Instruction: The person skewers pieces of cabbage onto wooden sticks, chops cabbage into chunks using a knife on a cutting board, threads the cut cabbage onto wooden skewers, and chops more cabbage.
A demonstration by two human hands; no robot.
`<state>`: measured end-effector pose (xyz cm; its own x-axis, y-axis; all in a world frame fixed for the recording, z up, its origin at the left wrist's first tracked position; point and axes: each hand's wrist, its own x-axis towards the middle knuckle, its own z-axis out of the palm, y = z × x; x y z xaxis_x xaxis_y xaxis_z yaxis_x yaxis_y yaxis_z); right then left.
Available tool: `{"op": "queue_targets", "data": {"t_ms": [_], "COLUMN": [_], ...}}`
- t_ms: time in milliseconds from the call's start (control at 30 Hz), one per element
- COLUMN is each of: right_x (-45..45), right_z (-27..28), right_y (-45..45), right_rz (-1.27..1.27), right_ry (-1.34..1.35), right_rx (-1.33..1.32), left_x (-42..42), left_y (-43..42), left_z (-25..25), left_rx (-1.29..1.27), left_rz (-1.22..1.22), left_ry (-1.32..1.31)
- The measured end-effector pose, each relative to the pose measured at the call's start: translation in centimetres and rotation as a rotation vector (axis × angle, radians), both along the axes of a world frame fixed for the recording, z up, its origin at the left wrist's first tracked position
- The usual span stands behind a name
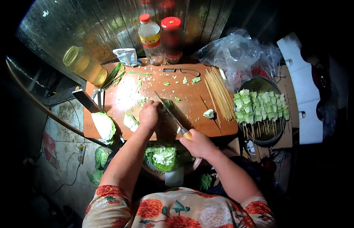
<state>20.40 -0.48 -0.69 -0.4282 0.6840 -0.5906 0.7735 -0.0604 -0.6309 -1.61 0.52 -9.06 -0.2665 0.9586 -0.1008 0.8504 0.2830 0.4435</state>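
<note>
My right hand is wrapped around the wooden handle of a kitchen knife, whose blade slants up and left across the cutting board. Close beside the blade, my left hand is closed with curled fingers on cabbage leaf; a green part shows past the blade, the rest is hidden. To the left of that hand lies a cut cabbage piece. A larger pale cabbage leaf rests at the board's left corner. Below the board, a basket holds chopped cabbage.
Bamboo skewers lie on the board's right side. Skewered cabbage spans a dark colander. A jar of yellowish liquid, a red-capped bottle, a red-lidded jar and plastic bags line the back. A phone stands left.
</note>
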Motion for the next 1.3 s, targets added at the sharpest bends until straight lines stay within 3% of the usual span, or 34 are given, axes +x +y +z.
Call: {"op": "queue_targets", "data": {"t_ms": [167, 467, 667, 1000, 1100, 1300], "right_x": [-1.0, -1.1, -0.5, -1.5, -2.4, -2.7], "right_z": [-4.3, -1.7, -0.1, 0.9, -1.7, -4.0], "right_y": [0.6, -1.4, -3.1, -0.9, 0.0, -0.5], "right_rz": [-0.005, -0.053, 0.011, 0.109, 0.089, 0.038], "right_ry": [-0.048, 0.083, 0.003, -0.081, -0.056, 0.015], "right_rx": [-0.016, 0.261, 0.123, 0.112, 0.106, 0.169], "left_x": [-0.5, -1.7, -2.0, -1.9, -1.7, -2.1], "left_y": [-1.3, -2.9, -2.4, -2.1, -2.2, -3.9], "left_z": [0.1, -0.5, -0.8, -0.5, -0.3, -0.3], "left_rx": [0.068, 0.178, 0.17, 0.088, 0.061, 0.239], "left_rz": [0.017, 0.009, -0.015, 0.017, 0.037, -0.009], "left_ry": [-0.108, -0.207, -0.154, -0.115, -0.137, -0.224]}}
